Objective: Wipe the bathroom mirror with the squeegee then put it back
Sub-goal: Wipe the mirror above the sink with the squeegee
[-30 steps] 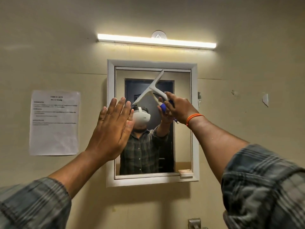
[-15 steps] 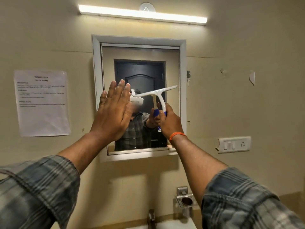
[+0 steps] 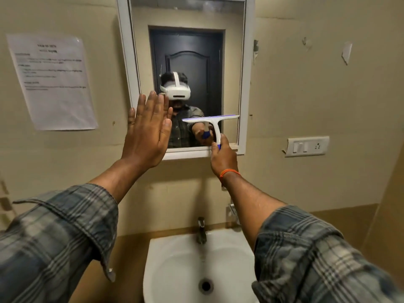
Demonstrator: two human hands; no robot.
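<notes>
1. While both plaid sleeves fill the bottom corners, the white sink (image 3: 166,259) sits right below them, its dark drain (image 3: 205,285) in the bowl and a metal tap (image 3: 201,230) standing at its back edge.
2. Up the left forearm we go: the left hand (image 3: 147,130) is raised flat, fingers straight and close together, palm facing the wall, over the lower left corner of the mirror frame. Whether the palm actually touches the frame, I cannot tell.
3. Over on the other side, the right hand (image 3: 222,156) is wrapped around the handle of the squeegee (image 3: 213,122), fingers curled tight on the blue-and-white grip, an orange band (image 3: 229,173) on the wrist.
4. The squeegee's white blade lies nearly level, low on the mirror (image 3: 190,62), in its lower right part, just above the bottom of the frame. It appears to sit against the glass.
5. In the glass there's the reflected person with a white headset, and a dark door behind.
6. Farther out on the beige wall: a printed paper sheet (image 3: 52,84) to the left of the mirror, and a white switch plate (image 3: 307,146) to its right, well apart from the squeegee.
</notes>
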